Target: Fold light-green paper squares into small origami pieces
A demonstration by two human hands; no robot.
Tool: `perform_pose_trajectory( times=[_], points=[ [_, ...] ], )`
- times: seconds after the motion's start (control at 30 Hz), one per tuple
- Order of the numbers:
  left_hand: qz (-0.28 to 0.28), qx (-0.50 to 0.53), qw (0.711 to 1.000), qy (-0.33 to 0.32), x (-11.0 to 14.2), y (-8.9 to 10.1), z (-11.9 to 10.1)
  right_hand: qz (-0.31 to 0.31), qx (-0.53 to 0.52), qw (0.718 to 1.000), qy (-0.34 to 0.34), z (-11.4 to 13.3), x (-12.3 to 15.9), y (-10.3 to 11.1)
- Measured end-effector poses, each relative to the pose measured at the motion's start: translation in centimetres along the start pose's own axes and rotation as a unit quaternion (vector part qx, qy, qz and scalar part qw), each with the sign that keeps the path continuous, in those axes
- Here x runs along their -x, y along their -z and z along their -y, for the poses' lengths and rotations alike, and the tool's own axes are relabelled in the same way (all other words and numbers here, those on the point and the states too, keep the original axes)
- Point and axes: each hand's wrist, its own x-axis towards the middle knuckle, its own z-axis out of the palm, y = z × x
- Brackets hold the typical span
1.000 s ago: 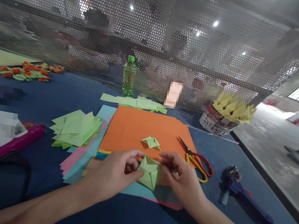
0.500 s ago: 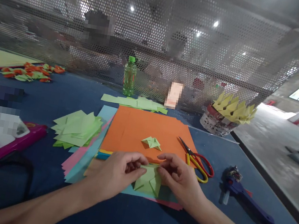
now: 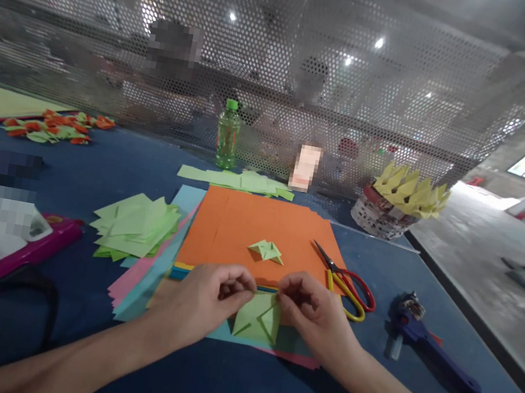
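A light green square of paper (image 3: 258, 321) with crossing creases is held by its far corners above the stacked sheets. My left hand (image 3: 219, 294) pinches its far left corner between thumb and fingers. At the far right corner, my right hand (image 3: 307, 305) has its thumb and fingers closed on the paper. Just beyond them, a small folded green paper piece (image 3: 267, 250) lies on the orange paper stack (image 3: 248, 218). Scissors (image 3: 341, 281) with red and yellow handles rest on the stack's right edge. Left of the stack is a pile of green paper squares (image 3: 136, 222).
A blue glue gun (image 3: 438, 353) with a cord lies at the right. Behind stand a green bottle (image 3: 227, 136) and a basket (image 3: 381, 214) topped with yellow folded paper. Green strips (image 3: 239, 181), orange-green folded pieces (image 3: 56, 126) and a magenta object (image 3: 34, 251) also occupy the blue table.
The green paper square has tipped and moved slightly nearer, its creased face turning. Both hands have stayed at its far corners, with the fingers shifting a little. The surrounding things look unmoved.
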Motion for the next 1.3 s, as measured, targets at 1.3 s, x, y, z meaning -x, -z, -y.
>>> perform_pose_trajectory(
  times=[1.3],
  points=[
    [-0.001,-0.32,0.893,-0.316,3.1,-0.2,0.5,0.078,0.153,0.958,0.23,0.0,0.0,0.8]
  ],
)
